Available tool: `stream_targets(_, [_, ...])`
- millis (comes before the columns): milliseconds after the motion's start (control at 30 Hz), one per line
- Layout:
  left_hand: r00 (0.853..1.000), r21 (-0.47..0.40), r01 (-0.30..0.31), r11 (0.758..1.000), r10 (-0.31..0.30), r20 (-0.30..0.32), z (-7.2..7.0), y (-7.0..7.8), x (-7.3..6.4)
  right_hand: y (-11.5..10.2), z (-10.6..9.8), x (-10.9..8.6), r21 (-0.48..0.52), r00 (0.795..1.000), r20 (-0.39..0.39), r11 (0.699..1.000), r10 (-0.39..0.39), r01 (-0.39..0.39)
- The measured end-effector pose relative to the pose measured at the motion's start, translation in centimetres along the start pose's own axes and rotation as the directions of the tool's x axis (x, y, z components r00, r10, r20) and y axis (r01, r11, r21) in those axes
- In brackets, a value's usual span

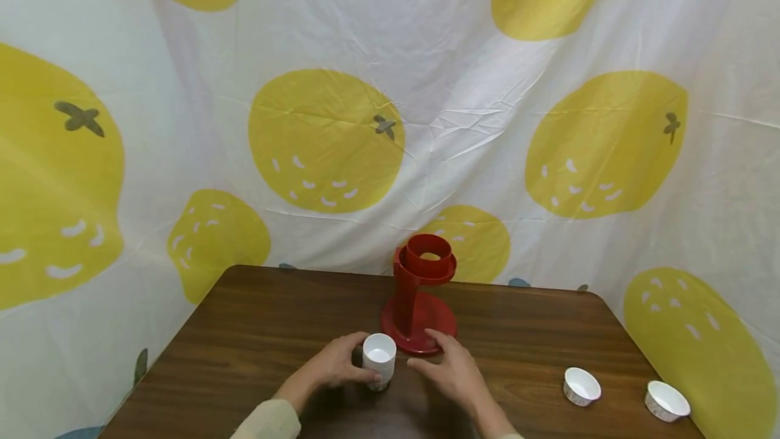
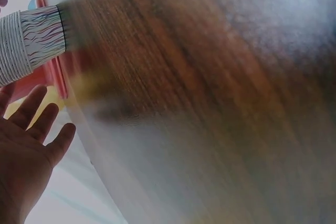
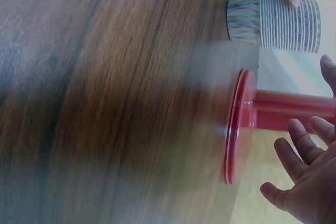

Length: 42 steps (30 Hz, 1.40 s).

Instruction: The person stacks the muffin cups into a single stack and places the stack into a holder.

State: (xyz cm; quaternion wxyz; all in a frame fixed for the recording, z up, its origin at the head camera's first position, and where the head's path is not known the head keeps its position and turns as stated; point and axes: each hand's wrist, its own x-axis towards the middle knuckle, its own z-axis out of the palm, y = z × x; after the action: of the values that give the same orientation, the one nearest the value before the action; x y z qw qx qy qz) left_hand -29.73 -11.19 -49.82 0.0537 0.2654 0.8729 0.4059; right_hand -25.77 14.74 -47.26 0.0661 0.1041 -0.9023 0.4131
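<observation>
1 cup stack in L hand, 1 stand, 2 sep. cups

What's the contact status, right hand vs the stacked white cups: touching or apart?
Apart. The head view shows a strip of bare tabletop between the right hand and the stacked white cups.

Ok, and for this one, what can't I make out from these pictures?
Exact count in the cup stack: right wrist view; rims too fine and blurred to count surely.
Part of the left hand: left wrist view; cut off by the left edge.
Top of the red stand: right wrist view; cut off by the right edge.
Print on the two loose cups: head view; too small.
</observation>
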Motion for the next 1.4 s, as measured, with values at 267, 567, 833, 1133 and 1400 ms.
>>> stream_targets(267, [1.000,0.000,-0.022,1.000,0.022,-0.013,0.1,0.2,0.1,1.1,-1.5,-0.3,0.011,0.995,-0.054,0.996,0.085,-0.085])
stream_targets(567, [0.999,-0.021,-0.036,0.999,0.036,-0.011,0.1,0.3,0.2,2.3,-3.3,-0.8,0.054,0.984,-0.091,0.988,0.151,-0.147])
stream_targets(833, [1.000,-0.025,-0.020,0.999,0.020,-0.003,0.2,0.2,0.3,3.4,-5.1,-1.1,0.024,0.968,-0.109,0.974,0.226,-0.225])
stream_targets(1133, [1.000,-0.038,0.000,0.999,0.000,0.011,0.2,0.3,0.3,5.1,-7.5,-1.7,0.011,0.942,-0.195,0.961,0.273,-0.277])
stream_targets(1400, [1.000,-0.043,-0.003,0.999,0.004,0.018,0.2,0.2,0.3,6.7,-9.6,-2.5,0.012,0.923,-0.214,0.946,0.319,-0.324])
